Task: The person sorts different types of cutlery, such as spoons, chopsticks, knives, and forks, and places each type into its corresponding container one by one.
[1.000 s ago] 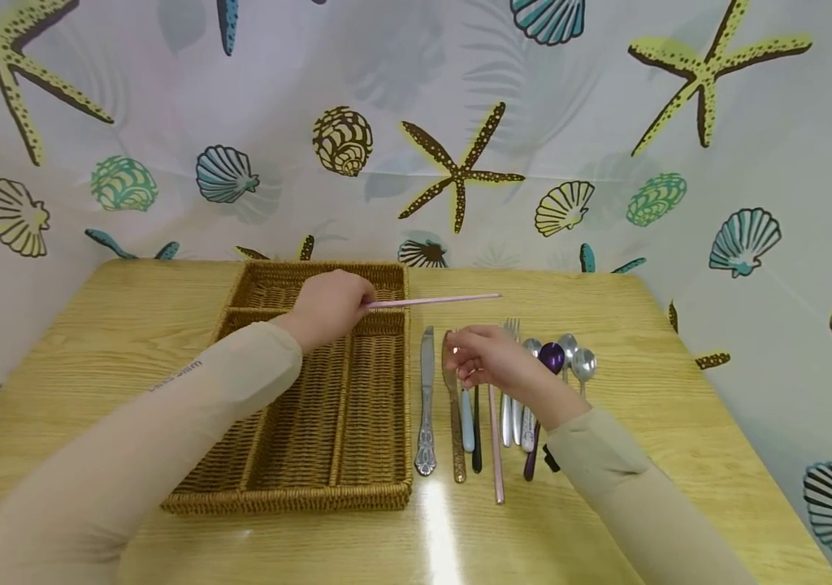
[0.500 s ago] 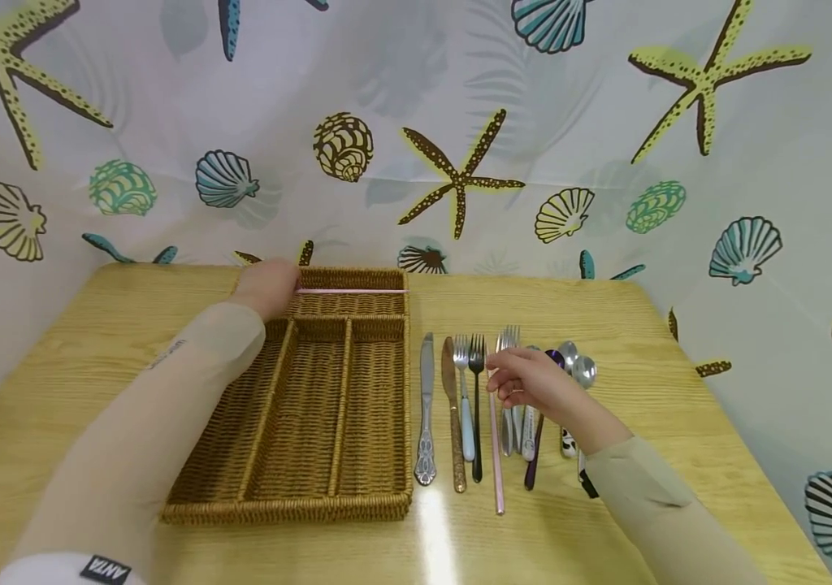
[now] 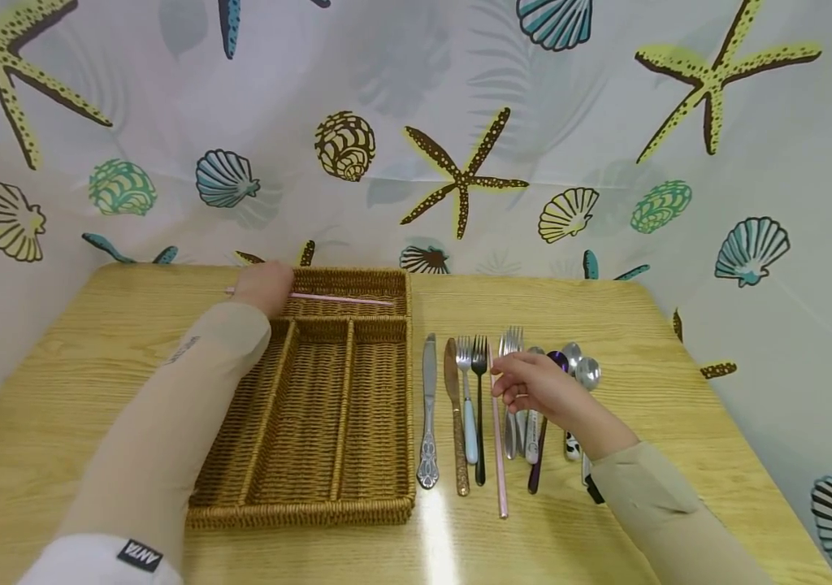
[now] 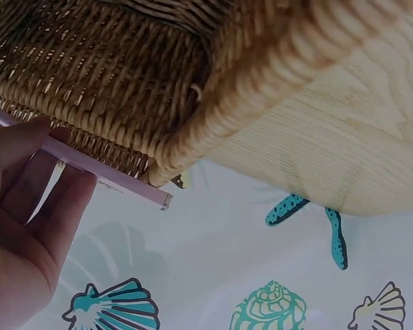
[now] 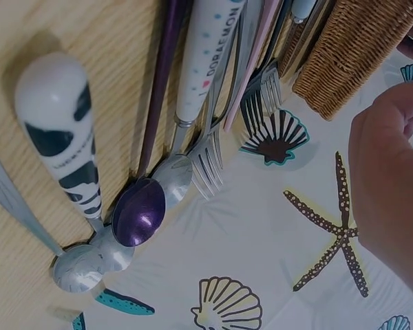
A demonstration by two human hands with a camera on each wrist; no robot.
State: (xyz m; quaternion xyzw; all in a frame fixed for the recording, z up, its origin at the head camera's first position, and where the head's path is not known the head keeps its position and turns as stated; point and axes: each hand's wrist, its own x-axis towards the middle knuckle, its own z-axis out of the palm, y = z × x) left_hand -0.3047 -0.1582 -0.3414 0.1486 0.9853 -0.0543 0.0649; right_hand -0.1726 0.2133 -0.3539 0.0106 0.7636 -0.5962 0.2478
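Note:
My left hand (image 3: 264,288) pinches a pink chopstick (image 3: 343,300) between thumb and fingers, at the back left corner of the wicker cutlery basket (image 3: 299,513). The stick lies crosswise over the long back compartment. In the left wrist view its square end (image 4: 162,198) pokes out past the basket's corner. My right hand (image 3: 543,390) hovers over the row of cutlery with loosely curled fingers and nothing in them. Below its fingertips lies another pink chopstick (image 3: 500,463), beside a black fork (image 3: 479,406) and silver forks (image 3: 514,340).
Left of the forks lie a silver knife (image 3: 428,406) and a brown-gold knife (image 3: 457,439). Several spoons, including a purple one (image 5: 139,212) and one with a cow-patterned handle (image 5: 62,130), sit to the right. A seashell-print cloth (image 3: 357,65) hangs behind the wooden table (image 3: 43,366).
My left hand has carried the pink chopstick leftward, from across the basket's right rim to over the back compartment. My right hand has shifted slightly right and nearer to me, still holding nothing.

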